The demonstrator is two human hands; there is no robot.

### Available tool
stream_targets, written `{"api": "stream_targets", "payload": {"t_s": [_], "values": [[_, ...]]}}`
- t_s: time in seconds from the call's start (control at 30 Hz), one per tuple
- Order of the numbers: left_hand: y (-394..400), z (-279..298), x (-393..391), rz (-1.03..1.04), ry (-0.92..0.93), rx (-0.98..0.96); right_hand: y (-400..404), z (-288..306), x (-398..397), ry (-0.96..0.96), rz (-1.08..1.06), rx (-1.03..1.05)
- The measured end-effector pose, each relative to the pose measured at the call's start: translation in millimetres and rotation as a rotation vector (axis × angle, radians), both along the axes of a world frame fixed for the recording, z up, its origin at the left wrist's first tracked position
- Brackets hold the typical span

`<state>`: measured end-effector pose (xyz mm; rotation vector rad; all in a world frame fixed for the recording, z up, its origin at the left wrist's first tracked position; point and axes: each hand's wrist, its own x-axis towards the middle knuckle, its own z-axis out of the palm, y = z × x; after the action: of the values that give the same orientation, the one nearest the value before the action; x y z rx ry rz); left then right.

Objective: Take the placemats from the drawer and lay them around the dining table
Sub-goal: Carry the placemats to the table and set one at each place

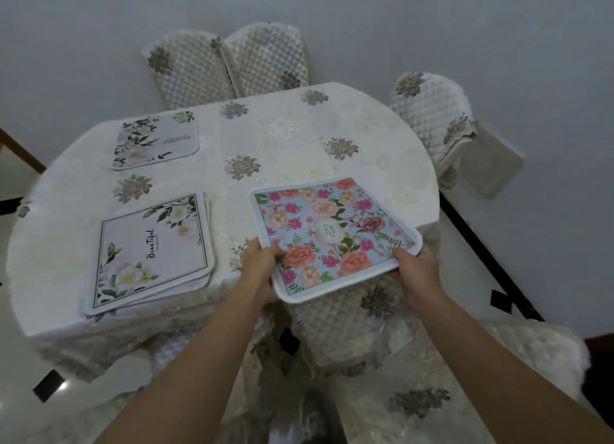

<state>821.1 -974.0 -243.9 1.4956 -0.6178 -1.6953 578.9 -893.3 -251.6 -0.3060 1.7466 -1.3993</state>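
A blue placemat with pink and orange flowers hangs over the near right edge of the dining table. My left hand grips its near left corner, thumb on top. My right hand grips its near right edge. To the left lies a stack of several white placemats, the top one printed "Beautiful" with green leaves. One more white leafy placemat lies flat at the table's far left.
The table wears a cream cloth with grey flower prints. Quilted chair backs stand at the far side, at the right and right below the flowered mat. A white wall lies beyond.
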Motion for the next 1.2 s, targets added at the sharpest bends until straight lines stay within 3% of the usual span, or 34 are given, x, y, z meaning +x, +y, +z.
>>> {"api": "stream_targets", "payload": {"t_s": [0.3, 0.53, 0.6, 0.8, 0.97, 1.2], "values": [[-38, -20, 2, 0.036, 0.031, 0.024, -40, -14, 2, 0.168, 0.082, 0.055], [-67, -32, -10, 0.06, 0.112, 0.064, -82, -35, -13, 0.106, 0.169, 0.045], [-68, -39, -18, 0.058, 0.049, 0.065, -92, -45, -23, 0.113, 0.2, 0.064], [-44, -87, -33, -0.113, -0.38, 0.017, -102, -93, -48, 0.139, 0.301, 0.134], [-18, -114, -41, 0.018, -0.464, 0.047, -89, -121, -60, 0.086, 0.343, 0.148], [-6, -116, -57, 0.059, -0.582, 0.007, -90, -130, -83, 0.203, 0.283, 0.134]]}}
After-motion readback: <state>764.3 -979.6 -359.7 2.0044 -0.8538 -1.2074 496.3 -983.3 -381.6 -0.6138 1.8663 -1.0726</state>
